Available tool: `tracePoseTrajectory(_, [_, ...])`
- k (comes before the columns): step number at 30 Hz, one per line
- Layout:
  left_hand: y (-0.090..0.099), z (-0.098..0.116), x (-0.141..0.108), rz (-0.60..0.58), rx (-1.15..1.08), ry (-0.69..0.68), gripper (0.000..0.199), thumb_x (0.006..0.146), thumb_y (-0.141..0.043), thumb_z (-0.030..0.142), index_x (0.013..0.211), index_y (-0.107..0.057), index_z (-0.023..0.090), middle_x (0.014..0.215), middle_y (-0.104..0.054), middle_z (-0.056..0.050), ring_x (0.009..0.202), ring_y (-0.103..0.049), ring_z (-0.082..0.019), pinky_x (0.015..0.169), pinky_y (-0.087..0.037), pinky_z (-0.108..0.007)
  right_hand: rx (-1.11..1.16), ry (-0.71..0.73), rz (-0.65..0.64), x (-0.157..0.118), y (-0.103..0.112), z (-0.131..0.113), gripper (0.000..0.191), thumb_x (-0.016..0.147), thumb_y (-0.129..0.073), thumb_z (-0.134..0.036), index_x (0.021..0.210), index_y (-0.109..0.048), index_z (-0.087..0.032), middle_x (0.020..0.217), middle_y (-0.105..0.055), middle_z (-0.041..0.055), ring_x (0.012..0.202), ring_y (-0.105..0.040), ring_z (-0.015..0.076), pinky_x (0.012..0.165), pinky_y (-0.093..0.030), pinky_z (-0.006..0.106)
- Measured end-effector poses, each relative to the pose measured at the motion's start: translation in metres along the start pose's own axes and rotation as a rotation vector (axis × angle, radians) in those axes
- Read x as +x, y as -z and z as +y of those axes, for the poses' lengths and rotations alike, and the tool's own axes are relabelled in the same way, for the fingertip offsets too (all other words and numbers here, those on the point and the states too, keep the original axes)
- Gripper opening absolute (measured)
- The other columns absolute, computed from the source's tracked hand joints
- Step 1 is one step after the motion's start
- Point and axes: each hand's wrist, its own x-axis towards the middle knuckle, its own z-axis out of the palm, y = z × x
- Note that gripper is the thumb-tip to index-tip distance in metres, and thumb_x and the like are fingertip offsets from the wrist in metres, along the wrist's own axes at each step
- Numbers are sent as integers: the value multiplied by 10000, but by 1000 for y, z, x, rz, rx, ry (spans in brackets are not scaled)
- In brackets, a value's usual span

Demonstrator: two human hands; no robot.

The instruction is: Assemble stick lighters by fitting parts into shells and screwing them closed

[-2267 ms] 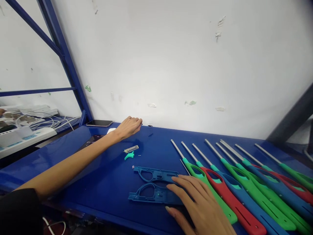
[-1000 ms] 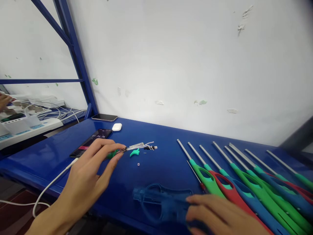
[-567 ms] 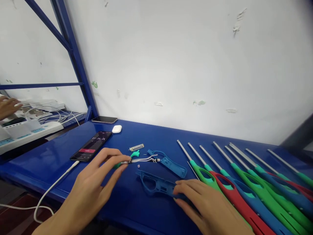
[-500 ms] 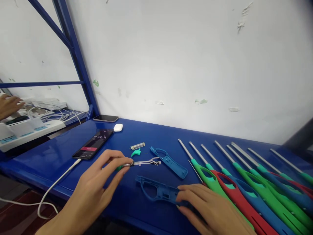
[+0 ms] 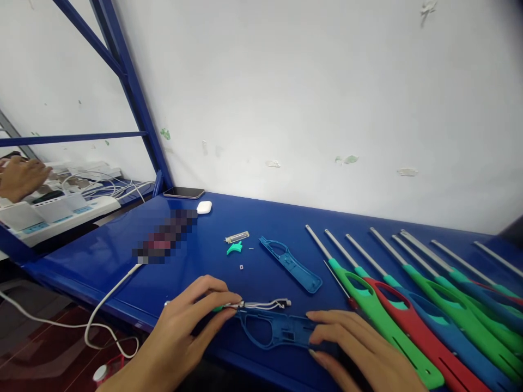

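My left hand [image 5: 192, 321] pinches the lighter's metal nozzle assembly, mostly hidden by the fingers. Thin white wires [image 5: 265, 305] trail from it to the right, just above a blue lighter shell half [image 5: 300, 332]. That half lies hollow side up, and my right hand [image 5: 355, 345] grips its right end. Its left tip meets my left fingertips. Farther back rests the other blue shell half [image 5: 300, 272]. Beside it are a green trigger [image 5: 235, 249], a clear fuel tank [image 5: 237, 237], a tiny pin [image 5: 251, 249] and a small pale piece [image 5: 241, 267].
Several long lighters [image 5: 379, 305] in green, red and blue lie along the right, a thin screwdriver [image 5: 341, 283] beside them. At left are a blurred phone [image 5: 163, 237] with its cable, a white case [image 5: 204, 207] and another phone [image 5: 183, 193]. Another person's hand [image 5: 24, 177] is far left.
My left hand has brought the nozzle assembly and wires down and right to the shell half's edge. The small pale piece now lies apart from the wires. My right hand keeps its grip.
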Motion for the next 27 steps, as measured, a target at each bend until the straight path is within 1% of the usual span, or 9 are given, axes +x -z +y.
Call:
tracePoseTrajectory(4, [0,-4,-1,-28,-16,16,178,1080,-612,294,1201,-722,364,1086,-693,35,933,-710,-99,851,-550,-171,6,-11,53,5,5,-6,263,1126,-447,-377,1023,-684,-328,1118,-817,-15,1003,-809,137,860,-646,186])
tracePoseTrajectory(7, [1,-6,-2,-54,-18,17,166,1081,-611,304,1181,-731,361,1099,-693,37,953,-709,-98,867,-547,-168,24,-24,85,7,7,-8,306,1133,-426,-386,994,-692,-326,1085,-823,-20,973,-814,133,854,-646,183])
tracePoseTrajectory(9, [3,-6,-3,-74,-17,15,171,1083,-606,296,1172,-737,359,1105,-691,37,968,-707,-97,873,-548,-166,61,-53,45,6,8,-8,245,1116,-474,-363,1018,-696,-333,1128,-815,-27,1019,-806,131,896,-638,190])
tracePoseTrajectory(11, [5,-5,-4,-95,-12,17,188,1084,-599,276,1182,-738,355,1117,-685,35,985,-702,-95,881,-547,-165,99,-91,-22,4,7,-7,154,1083,-547,-323,1052,-696,-346,1189,-799,-39,1083,-789,132,949,-624,204])
tracePoseTrajectory(14, [7,-4,-4,-123,-5,20,234,1086,-584,242,1236,-725,355,1145,-675,29,1020,-689,-95,908,-543,-171,132,-113,-78,0,7,-5,144,1056,-589,-280,1096,-696,-367,1246,-779,-56,1131,-771,129,988,-612,216])
tracePoseTrajectory(21, [11,0,-3,-193,-7,9,310,1094,-530,195,1305,-694,351,1177,-665,14,1077,-665,-109,946,-547,-208,104,-68,-37,-3,6,-4,157,1073,-562,-307,1106,-706,-360,1231,-785,-30,1119,-775,138,995,-611,226])
tracePoseTrajectory(24, [12,1,-5,-190,25,18,314,1093,-537,219,1350,-664,348,1220,-659,3,1120,-659,-121,972,-555,-222,91,-60,-19,-2,5,-3,177,1087,-533,-321,1094,-707,-351,1220,-788,-15,1104,-778,137,975,-615,216])
tracePoseTrajectory(27, [13,1,-7,-180,82,39,350,1084,-559,262,1422,-612,335,1283,-649,-15,1165,-656,-143,1015,-560,-253,79,-49,-13,-1,4,-2,191,1093,-521,-323,1086,-710,-350,1218,-791,-24,1093,-781,134,971,-615,211])
